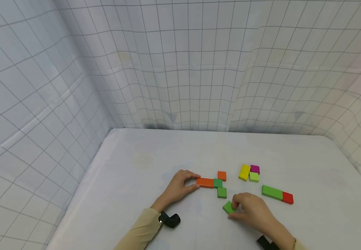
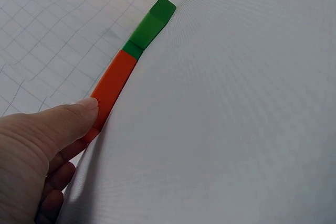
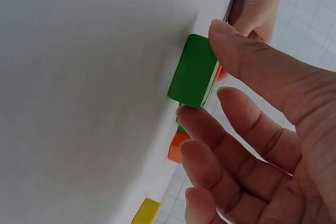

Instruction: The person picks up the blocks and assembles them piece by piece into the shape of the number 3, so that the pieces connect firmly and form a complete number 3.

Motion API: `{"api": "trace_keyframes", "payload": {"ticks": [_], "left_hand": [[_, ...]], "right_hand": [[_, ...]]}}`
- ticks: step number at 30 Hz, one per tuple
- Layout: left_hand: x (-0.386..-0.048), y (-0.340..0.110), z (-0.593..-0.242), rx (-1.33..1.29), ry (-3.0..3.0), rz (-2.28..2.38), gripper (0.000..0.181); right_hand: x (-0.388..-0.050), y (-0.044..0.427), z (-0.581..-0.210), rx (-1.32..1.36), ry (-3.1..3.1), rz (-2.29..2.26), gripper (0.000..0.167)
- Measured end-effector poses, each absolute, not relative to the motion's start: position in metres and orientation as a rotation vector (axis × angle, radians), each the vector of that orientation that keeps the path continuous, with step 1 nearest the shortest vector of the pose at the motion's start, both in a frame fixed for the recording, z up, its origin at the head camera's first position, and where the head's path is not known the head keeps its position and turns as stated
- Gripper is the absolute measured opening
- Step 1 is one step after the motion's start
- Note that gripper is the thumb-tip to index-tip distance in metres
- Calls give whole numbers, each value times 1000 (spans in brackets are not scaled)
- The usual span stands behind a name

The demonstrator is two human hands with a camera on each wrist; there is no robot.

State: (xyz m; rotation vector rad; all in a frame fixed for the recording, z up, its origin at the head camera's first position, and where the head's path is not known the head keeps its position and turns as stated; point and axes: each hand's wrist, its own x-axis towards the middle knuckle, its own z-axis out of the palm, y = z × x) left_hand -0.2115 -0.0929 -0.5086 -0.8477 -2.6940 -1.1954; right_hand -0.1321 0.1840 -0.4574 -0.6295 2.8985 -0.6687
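Observation:
My left hand (image 1: 179, 186) pinches the left end of a long orange block (image 1: 206, 183) between thumb and fingers. That block's right end meets a dark green block (image 1: 218, 183), with a small orange block (image 1: 222, 176) at its upper corner and another green block (image 1: 222, 192) below. In the left wrist view my thumb presses along the orange block (image 2: 113, 85). My right hand (image 1: 250, 210) holds a loose green block (image 1: 228, 207) by thumb and fingertips, in front of and apart from the group. The right wrist view shows the held green block (image 3: 193, 72) close up.
Behind the right hand lie yellow blocks (image 1: 244, 172), a purple block (image 1: 255, 169) and a light green block (image 1: 254, 177). Farther right, a long green block (image 1: 272, 192) touches a red block (image 1: 288, 198). Grid-patterned sheets (image 1: 180, 69) hang around the white table (image 1: 130, 208).

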Motion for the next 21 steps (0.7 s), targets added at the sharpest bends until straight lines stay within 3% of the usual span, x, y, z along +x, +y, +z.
{"api": "trace_keyframes", "payload": {"ticks": [21], "left_hand": [[-212, -92, -510, -853, -2680, -1189, 31]], "right_hand": [[-134, 170, -460, -756, 2986, -668, 34]]}}
